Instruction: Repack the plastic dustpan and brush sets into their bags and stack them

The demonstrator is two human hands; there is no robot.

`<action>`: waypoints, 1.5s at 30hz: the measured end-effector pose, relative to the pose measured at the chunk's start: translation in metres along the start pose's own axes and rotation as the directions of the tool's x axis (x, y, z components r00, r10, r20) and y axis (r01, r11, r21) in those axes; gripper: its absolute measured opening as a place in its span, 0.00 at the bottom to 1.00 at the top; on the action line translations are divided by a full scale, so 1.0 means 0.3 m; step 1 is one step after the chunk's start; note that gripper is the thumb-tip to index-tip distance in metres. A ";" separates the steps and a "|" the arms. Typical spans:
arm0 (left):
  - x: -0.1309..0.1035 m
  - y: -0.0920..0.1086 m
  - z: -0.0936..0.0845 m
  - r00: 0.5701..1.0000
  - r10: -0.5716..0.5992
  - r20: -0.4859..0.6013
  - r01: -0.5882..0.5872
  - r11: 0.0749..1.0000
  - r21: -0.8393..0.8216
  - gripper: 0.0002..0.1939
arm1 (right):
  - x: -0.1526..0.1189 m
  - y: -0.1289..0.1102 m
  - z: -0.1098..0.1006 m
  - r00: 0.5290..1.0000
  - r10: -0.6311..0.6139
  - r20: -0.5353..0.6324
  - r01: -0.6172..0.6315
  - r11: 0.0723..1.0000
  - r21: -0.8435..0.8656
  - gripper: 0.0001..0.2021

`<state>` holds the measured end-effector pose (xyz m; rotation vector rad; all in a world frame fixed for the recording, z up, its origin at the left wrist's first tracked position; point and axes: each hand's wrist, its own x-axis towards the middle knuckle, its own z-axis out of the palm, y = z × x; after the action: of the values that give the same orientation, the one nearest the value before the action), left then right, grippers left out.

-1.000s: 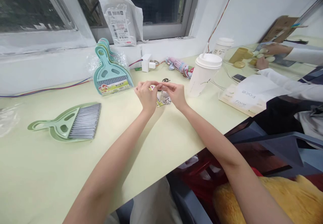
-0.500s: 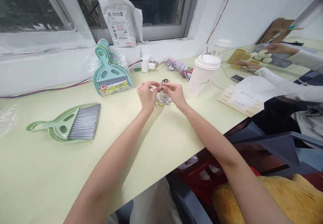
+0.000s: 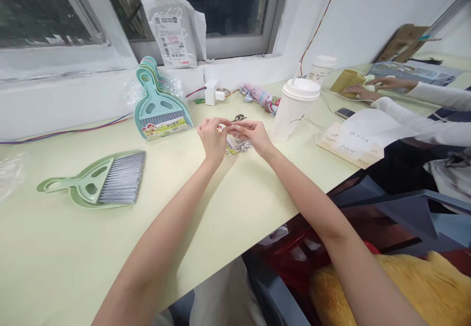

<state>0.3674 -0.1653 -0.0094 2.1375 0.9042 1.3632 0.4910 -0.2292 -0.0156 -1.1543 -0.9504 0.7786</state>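
My left hand [image 3: 214, 138] and my right hand [image 3: 256, 135] meet above the table, thumbs and fingertips pinched together. Whatever they pinch is too small and too hidden to name. Beneath the fingers lie a printed label card [image 3: 231, 148] and a small heap of shiny silvery bits [image 3: 244, 144], partly covered by the hands. Just behind sits a small dark metallic item [image 3: 239, 117]. To the left, a green dustpan [image 3: 83, 184] lies flat with a grey-bristled brush [image 3: 123, 178] on it.
Nested blue-green dustpan sets [image 3: 162, 105] lean by the wall. Close to my right hand stands a white lidded cup [image 3: 296, 108], with a folded umbrella [image 3: 259, 96] behind. A tissue pack [image 3: 348, 142] lies rightward. Another person's hands [image 3: 392, 85] work at the far right.
My hands stay together, with the fingertips shifted slightly left. The other person's raised hand has come down toward the table.
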 end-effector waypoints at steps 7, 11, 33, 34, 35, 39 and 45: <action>0.001 0.001 -0.004 1.000 0.031 0.004 -0.031 0.999 -0.018 0.05 | 0.012 0.010 -0.019 1.000 0.016 0.025 -0.016 1.000 0.008 0.25; 0.005 0.004 -0.008 0.999 0.046 0.006 -0.046 0.997 -0.064 0.06 | 0.011 0.006 -0.018 1.000 -0.021 0.020 0.022 1.000 -0.009 0.25; 0.015 -0.007 0.013 0.997 -0.003 0.075 0.020 0.974 -0.227 0.06 | 0.025 0.031 -0.017 0.994 -0.112 0.009 0.112 0.994 0.000 0.30; 0.017 -0.008 0.012 0.997 -0.006 0.073 0.023 0.973 -0.230 0.06 | 0.026 0.033 -0.017 0.994 -0.110 0.011 0.110 0.994 0.006 0.30; 0.019 -0.009 0.010 0.997 -0.009 0.075 0.027 0.971 -0.237 0.06 | 0.026 0.034 -0.017 0.995 -0.104 0.013 0.104 0.995 0.015 0.30; 0.036 -0.023 0.000 0.978 0.024 0.209 0.042 0.952 -0.304 0.07 | 0.021 0.031 -0.016 0.997 -0.047 0.068 0.042 0.997 0.066 0.29; 0.050 -0.046 -0.008 0.965 0.065 0.253 0.022 0.945 -0.325 0.05 | 0.016 0.033 -0.015 0.986 -0.029 0.164 0.010 0.993 0.117 0.24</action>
<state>0.3656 -0.1449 -0.0083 2.0097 0.5124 1.1151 0.4968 -0.2244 -0.0248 -0.9897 -1.0388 0.9121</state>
